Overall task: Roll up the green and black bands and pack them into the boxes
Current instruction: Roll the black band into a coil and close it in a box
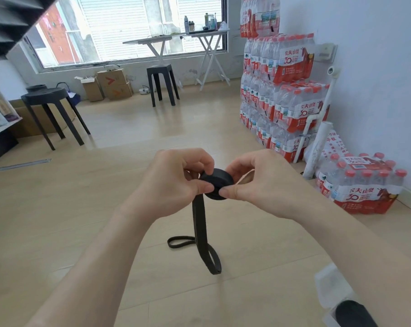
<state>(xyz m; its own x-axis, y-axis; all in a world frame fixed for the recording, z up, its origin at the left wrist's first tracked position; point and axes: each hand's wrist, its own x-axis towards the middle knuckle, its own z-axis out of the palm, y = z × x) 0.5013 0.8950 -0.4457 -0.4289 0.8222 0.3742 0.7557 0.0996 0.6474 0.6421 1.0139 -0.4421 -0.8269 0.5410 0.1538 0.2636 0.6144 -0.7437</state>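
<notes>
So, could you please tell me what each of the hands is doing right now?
Left hand: closed, pinching the half-rolled flat black band.
Right hand: closed, pinching the same roll.

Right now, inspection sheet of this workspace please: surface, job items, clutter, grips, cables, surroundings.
Surface: pale wood-look floor; loose band end lies on it.
Job's things: black flat band, partly rolled into a coil, tail hanging to the floor; translucent plastic box lower right, blurred; green band not seen.
Clutter: black plastic stools, brown cardboard boxes.
Grips: left hand and right hand both pinch the coil.
Cables: small white corded unit by the far wall.
Surroundings: stacked shrink-wrapped water-bottle packs, white folding tables at the window.
</notes>
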